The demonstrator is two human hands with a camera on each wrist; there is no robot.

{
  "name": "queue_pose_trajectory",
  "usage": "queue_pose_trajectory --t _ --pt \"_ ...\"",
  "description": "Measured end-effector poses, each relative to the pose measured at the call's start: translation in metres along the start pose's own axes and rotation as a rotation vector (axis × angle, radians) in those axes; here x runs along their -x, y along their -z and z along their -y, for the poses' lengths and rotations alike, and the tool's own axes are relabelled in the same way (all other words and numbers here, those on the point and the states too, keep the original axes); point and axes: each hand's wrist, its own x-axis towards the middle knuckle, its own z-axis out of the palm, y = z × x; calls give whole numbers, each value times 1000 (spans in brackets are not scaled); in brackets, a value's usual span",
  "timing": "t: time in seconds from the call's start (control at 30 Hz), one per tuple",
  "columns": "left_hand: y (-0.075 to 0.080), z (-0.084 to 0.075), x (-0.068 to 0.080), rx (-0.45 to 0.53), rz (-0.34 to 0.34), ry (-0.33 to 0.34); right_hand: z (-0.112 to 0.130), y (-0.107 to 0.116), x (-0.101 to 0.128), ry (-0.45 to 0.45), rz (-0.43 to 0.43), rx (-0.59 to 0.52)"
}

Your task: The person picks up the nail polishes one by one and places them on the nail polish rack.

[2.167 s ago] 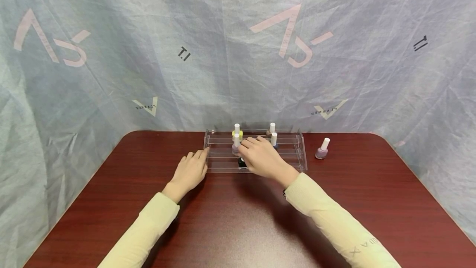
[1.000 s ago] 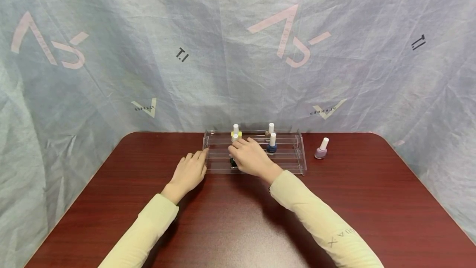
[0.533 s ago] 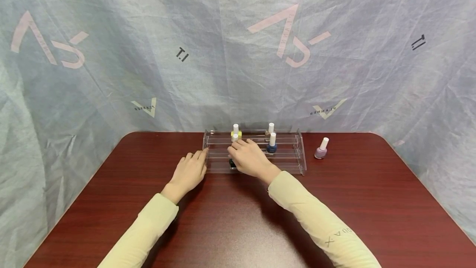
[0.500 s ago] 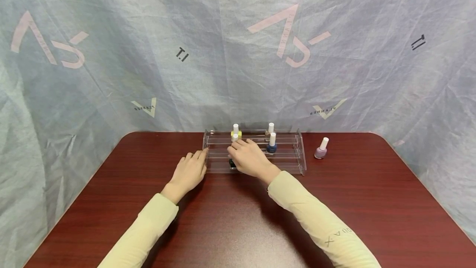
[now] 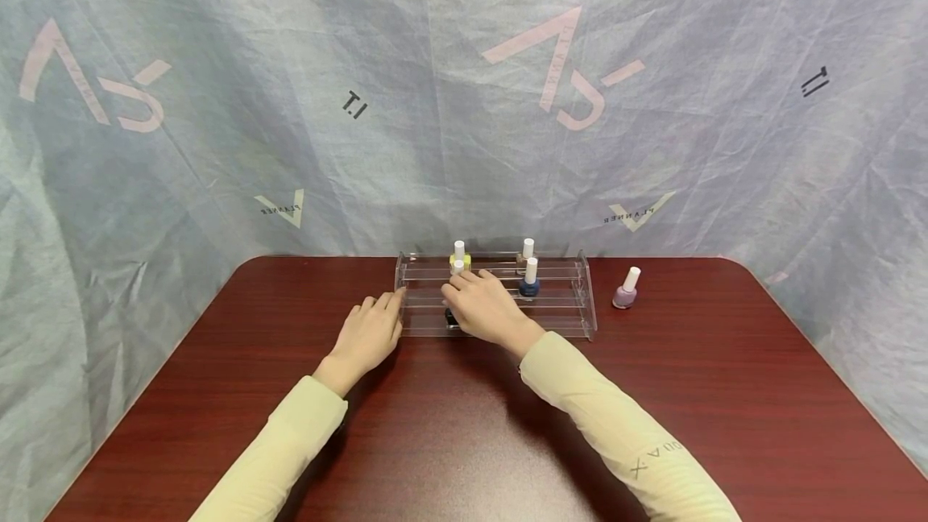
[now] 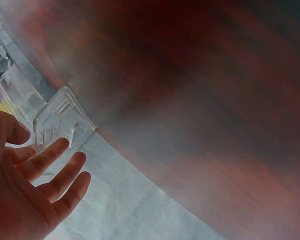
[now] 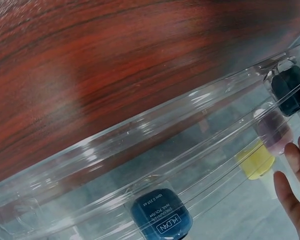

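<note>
A dark red wooden table (image 5: 464, 441) stands before a wrinkled grey-blue printed backdrop (image 5: 217, 103).

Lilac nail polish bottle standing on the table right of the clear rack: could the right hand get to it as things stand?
Probably yes. The lilac nail polish bottle stands alone on the dark red wooden table, outside the clear acrylic tiered rack; nothing lies between it and the right hand.

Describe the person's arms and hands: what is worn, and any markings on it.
Both arms wear long pale yellow sleeves reaching the wrists. The right sleeve carries small dark lettering on the forearm; the left sleeve shows none. The left hand and right hand are bare, with no gloves, rings or watch visible.
</note>
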Motion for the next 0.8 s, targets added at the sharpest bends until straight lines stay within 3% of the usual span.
queue_pose_trajectory --t 0.8 --pt "1 0 0 9 -2 -1 0 6 -1 -21 9 -4"
